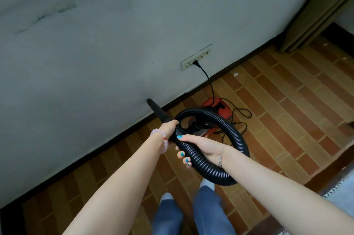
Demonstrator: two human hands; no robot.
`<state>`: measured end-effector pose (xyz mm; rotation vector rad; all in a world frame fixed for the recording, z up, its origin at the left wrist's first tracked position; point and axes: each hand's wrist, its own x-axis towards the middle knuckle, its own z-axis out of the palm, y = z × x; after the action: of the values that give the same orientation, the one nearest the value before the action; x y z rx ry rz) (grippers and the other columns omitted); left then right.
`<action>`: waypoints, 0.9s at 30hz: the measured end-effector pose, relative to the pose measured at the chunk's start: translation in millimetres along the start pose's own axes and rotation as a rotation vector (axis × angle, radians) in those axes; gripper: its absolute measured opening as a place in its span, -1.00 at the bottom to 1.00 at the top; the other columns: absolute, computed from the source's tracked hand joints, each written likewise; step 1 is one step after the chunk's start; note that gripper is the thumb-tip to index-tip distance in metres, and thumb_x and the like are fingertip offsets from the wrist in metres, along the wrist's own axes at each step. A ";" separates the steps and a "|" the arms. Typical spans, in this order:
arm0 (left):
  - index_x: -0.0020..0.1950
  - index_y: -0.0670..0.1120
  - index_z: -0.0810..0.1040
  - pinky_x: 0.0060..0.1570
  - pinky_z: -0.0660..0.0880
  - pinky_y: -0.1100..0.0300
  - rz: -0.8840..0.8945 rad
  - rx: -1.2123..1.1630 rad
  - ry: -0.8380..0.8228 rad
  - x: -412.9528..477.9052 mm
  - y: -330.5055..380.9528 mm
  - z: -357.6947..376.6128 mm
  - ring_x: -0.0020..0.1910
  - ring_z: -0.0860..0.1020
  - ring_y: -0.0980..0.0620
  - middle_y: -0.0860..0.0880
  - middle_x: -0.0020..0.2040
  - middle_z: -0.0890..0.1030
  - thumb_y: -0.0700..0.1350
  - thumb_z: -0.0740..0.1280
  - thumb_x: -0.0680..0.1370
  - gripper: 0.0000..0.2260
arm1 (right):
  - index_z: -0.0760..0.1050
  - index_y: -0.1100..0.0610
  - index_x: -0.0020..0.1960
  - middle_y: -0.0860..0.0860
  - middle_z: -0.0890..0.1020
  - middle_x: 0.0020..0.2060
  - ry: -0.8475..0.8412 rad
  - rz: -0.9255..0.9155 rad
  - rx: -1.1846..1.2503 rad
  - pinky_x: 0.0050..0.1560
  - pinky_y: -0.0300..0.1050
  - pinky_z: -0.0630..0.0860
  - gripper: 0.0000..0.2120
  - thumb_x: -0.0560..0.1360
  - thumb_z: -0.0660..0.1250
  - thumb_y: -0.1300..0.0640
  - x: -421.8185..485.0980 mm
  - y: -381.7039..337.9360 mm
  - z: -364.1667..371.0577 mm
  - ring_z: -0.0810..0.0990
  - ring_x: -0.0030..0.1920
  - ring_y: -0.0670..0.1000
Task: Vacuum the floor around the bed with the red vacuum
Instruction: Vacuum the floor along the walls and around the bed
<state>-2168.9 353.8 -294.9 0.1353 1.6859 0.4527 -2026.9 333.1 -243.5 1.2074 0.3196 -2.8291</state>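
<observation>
Right hand grips hose, red vacuum apparently beyond.

We hold the black hose with both hands just on our side of the red vacuum, which sits on the tiled floor near the foot of the wall. Our left hand grips the hose's end where the nozzle starts, left of the vacuum. Our right hand curls round the ribbed loop nearer us. Above the vacuum, its cord is plugged into the wall socket.
</observation>
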 end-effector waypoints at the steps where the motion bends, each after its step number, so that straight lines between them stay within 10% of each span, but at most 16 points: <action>1: 0.20 -0.25 0.42 0.07 0.56 0.03 -0.002 -0.009 -0.009 0.6 5.2 4.2 -0.06 0.60 -0.14 -0.21 -0.06 0.59 -0.02 0.27 0.55 -0.65 | 0.32 0.17 -0.09 0.01 0.45 -0.43 -0.003 -0.017 0.024 -0.49 -0.28 0.45 -0.76 0.54 0.22 -0.01 -1.4 -3.7 -2.1 0.43 -0.53 -0.08; 7: 0.26 -0.25 0.34 -0.46 0.56 0.18 -0.061 -0.041 -0.104 -0.1 27.4 37.2 -0.48 0.62 -0.05 -0.19 -0.26 0.60 -0.05 0.24 0.59 -0.65 | 0.33 0.15 -0.17 0.00 0.45 -0.45 -0.032 -0.083 0.192 -0.49 -0.27 0.47 -0.84 0.46 0.27 0.10 -11.9 -12.3 -21.6 0.44 -0.54 -0.08; 15: 0.40 -0.18 0.18 0.10 0.53 -0.17 0.026 0.092 -0.015 28.3 32.8 81.3 -0.15 0.57 -0.23 -0.35 0.16 0.51 -0.12 0.28 0.49 -0.47 | 0.36 0.17 -0.12 0.01 0.42 -0.43 -0.025 -0.125 0.330 -0.52 -0.27 0.46 -0.90 0.45 0.21 0.13 -26.6 -14.7 -36.9 0.42 -0.55 -0.08; 23: 0.32 -0.13 0.20 -0.50 0.50 0.15 0.124 0.116 -0.077 -18.3 33.8 93.2 -0.45 0.47 -0.10 -0.23 -0.17 0.43 -0.26 0.15 0.59 -0.68 | 0.41 0.22 -0.14 0.06 0.50 -0.40 0.048 -0.100 0.248 -0.34 -0.21 0.52 -0.89 0.52 0.15 0.22 -53.4 -5.7 -34.6 0.49 -0.42 -0.02; 27: 0.34 -0.09 0.19 -0.47 0.49 0.14 0.170 0.177 -0.065 -36.0 26.6 93.1 -0.46 0.48 -0.09 -0.23 -0.18 0.44 -0.24 0.14 0.59 -0.67 | 0.40 0.23 -0.16 0.06 0.51 -0.39 0.035 -0.086 0.208 -0.34 -0.21 0.52 -0.88 0.52 0.15 0.23 -62.9 2.5 -31.1 0.50 -0.42 -0.02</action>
<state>-2076.8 386.1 -261.1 0.4218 1.6559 0.4199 -1960.9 334.8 -219.7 1.3098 0.0813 -2.9793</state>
